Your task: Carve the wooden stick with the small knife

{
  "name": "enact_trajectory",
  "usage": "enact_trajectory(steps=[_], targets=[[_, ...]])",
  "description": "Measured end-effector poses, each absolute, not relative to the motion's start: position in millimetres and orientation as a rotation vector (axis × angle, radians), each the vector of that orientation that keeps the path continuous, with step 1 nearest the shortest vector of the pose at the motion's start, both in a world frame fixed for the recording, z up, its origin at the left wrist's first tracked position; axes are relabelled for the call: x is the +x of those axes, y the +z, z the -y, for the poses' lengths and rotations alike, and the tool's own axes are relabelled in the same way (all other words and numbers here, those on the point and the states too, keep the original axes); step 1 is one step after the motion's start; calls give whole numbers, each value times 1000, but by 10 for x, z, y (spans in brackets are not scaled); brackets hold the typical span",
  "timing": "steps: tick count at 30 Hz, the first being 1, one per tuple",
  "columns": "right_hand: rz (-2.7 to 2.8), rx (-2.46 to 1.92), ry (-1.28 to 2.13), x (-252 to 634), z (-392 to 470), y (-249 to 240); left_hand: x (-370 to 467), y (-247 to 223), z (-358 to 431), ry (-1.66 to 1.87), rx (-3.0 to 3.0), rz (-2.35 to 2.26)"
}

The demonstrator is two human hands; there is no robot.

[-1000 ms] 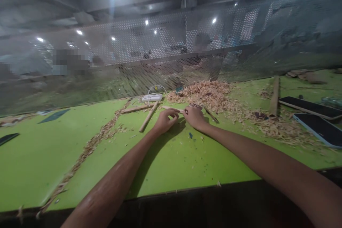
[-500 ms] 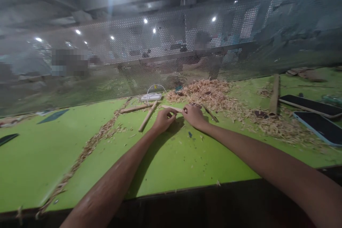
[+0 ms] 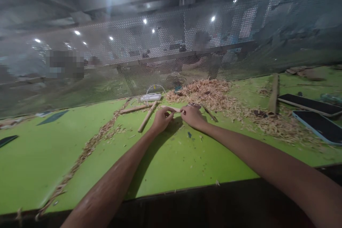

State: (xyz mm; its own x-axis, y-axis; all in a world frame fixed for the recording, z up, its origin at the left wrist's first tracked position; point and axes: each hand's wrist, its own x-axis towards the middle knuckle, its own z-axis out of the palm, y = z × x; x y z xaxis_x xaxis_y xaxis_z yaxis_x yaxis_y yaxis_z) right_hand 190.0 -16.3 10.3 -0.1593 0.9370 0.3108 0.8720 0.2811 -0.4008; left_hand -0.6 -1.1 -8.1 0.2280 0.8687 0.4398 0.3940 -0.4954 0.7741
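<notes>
A pale wooden stick [image 3: 176,109] spans the gap between my hands, just above the green tabletop. My left hand [image 3: 162,119] is closed in a pinch on it, with thumb and forefinger meeting near its left part. Curled around its right end is my right hand [image 3: 193,116], fingers closed; what else they may hold is hidden. Just left of my left hand lies a wooden stick [image 3: 147,117], and another flat wooden piece [image 3: 135,109] rests behind it. Beside my right hand there is a thin dark tool [image 3: 210,113], its kind unclear.
A heap of wood shavings [image 3: 205,91] lies behind my hands, spreading right. A white power strip [image 3: 151,97] with a cable sits at the back. Two phones [image 3: 319,124] and a long wooden piece [image 3: 274,94] lie right. A perforated screen [image 3: 160,53] borders the table.
My left thumb and forefinger have drawn closer together on the stick. My right hand has barely moved. The whole view has shifted slightly.
</notes>
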Motion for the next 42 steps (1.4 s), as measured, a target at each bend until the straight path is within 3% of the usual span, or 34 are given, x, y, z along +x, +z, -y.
enact_trajectory(steps=[17,42], targets=[[2054,-1676,76,1893,217,198,49,-37,92,1094,2066,-1033],[2097,-1553,159,1893,171,131,-14,-115,-15,1185,1934,-1155]])
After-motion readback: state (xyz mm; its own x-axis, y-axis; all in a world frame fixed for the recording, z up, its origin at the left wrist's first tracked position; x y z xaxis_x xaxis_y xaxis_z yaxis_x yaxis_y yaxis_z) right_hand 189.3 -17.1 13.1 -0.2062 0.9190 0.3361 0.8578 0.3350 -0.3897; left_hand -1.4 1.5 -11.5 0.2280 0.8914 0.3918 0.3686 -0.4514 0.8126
